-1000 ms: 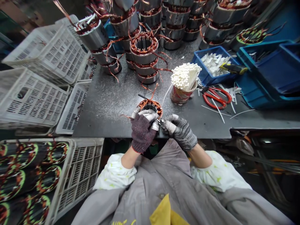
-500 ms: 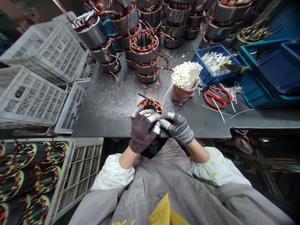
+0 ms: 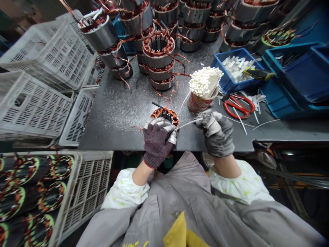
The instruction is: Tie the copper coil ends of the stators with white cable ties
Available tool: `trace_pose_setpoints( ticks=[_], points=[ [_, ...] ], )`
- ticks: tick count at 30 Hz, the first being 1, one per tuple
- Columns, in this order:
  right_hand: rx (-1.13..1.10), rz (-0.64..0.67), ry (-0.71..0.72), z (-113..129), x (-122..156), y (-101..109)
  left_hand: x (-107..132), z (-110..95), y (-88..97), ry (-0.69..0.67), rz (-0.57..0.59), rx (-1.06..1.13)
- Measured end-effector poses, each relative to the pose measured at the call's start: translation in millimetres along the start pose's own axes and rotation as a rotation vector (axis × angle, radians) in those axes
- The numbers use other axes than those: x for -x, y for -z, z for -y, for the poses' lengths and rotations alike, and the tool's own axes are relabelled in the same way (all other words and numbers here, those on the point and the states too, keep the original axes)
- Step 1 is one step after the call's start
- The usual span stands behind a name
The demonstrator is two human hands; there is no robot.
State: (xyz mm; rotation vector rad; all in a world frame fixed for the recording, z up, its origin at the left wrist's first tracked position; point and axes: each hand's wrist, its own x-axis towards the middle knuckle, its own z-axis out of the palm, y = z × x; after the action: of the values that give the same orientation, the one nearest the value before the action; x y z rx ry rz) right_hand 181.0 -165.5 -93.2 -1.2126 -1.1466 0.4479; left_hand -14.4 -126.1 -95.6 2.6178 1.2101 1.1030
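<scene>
A small motor stator (image 3: 173, 115) with copper windings sits near the table's front edge, a black sleeve and copper wire ends sticking up from it. My left hand (image 3: 157, 140), in a dark knitted glove with wrapped fingertips, is closed over its near side and hides that part. My right hand (image 3: 218, 133), in a grey glove, is to the right of the stator with its fingers pinched on a thin white cord (image 3: 188, 123). The cord stretches between the stator and this hand. Another length of white cord rises beside the cup of white tubes (image 3: 205, 84).
Stacked stators (image 3: 158, 61) stand along the back. To the right are red-handled scissors (image 3: 238, 107), cut white pieces, a blue bin (image 3: 232, 82) of white scraps and a larger blue bin (image 3: 280, 97). Plastic crates (image 3: 33, 106) stand at the left, one below with more stators (image 3: 51, 195).
My right hand has moved right, away from the stator, drawing the white cord out to a stretched line. My left hand stays on the stator.
</scene>
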Motion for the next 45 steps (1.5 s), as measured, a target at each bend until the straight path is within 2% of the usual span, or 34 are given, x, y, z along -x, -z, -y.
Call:
trace_pose_setpoints(
  ticks=[2,6,7,9,13,16,20,23,27,31,33,34,37,38,39,40,43,45],
  points=[
    [0.082,0.085,0.034,-12.1,-0.6,4.7,0.8,0.0,0.4,-0.006,0.012,0.008],
    [0.389,0.478,0.374,-26.0,-6.0,0.2,3.1,1.7,-6.6,-0.012,0.010,-0.029],
    [0.442,0.525,0.435,-25.9,-9.1,-4.3,3.9,2.2,-10.1,-0.010,0.002,-0.051],
    [0.533,0.532,0.501,-22.9,-17.3,-15.8,5.2,2.4,-17.3,0.008,-0.019,-0.090],
    [0.597,0.492,0.424,-15.7,-29.6,-34.0,7.1,0.4,-19.7,0.031,-0.069,-0.120],
    [0.424,0.478,0.318,-12.6,-22.2,-32.9,9.2,3.7,-3.0,-0.103,-0.026,-0.116],
    [0.223,0.579,0.234,-13.1,-1.0,-28.1,9.3,25.8,27.8,-0.215,0.083,-0.189],
    [0.166,0.632,0.191,-19.9,0.1,-34.1,1.2,48.8,40.2,-0.289,0.195,-0.164],
    [0.020,0.696,0.173,-32.1,-21.4,-45.1,-13.5,67.9,40.4,-0.418,0.283,-0.021],
    [-0.120,0.750,0.194,-36.1,-35.1,-36.5,-11.9,67.2,33.2,-0.472,0.241,0.099],
    [-0.122,0.665,0.164,-37.3,-36.3,-20.4,-3.4,60.4,27.2,-0.428,0.163,0.041],
    [-0.088,0.544,0.125,-38.3,-37.8,-10.0,1.6,55.4,23.6,-0.401,0.118,-0.011],
    [0.073,-0.014,-0.036,-42.9,-55.6,22.0,13.7,37.1,13.2,-0.334,-0.009,-0.174],
    [0.111,-0.166,-0.071,-44.8,-67.0,29.8,15.6,31.4,10.9,-0.318,-0.036,-0.211],
    [0.143,-0.261,-0.081,-46.9,-80.6,35.0,16.3,26.8,9.5,-0.309,-0.048,-0.229],
    [0.170,-0.299,-0.072,-49.1,-95.4,37.4,16.1,23.7,9.2,-0.311,-0.045,-0.230],
    [0.283,-0.291,-0.015,-55.1,-135.6,32.5,12.9,23.7,12.6,-0.356,-0.003,-0.213],
    [0.294,-0.285,-0.001,-56.9,-149.5,28.6,11.5,27.9,15.3,-0.384,0.024,-0.211]
  ],
)
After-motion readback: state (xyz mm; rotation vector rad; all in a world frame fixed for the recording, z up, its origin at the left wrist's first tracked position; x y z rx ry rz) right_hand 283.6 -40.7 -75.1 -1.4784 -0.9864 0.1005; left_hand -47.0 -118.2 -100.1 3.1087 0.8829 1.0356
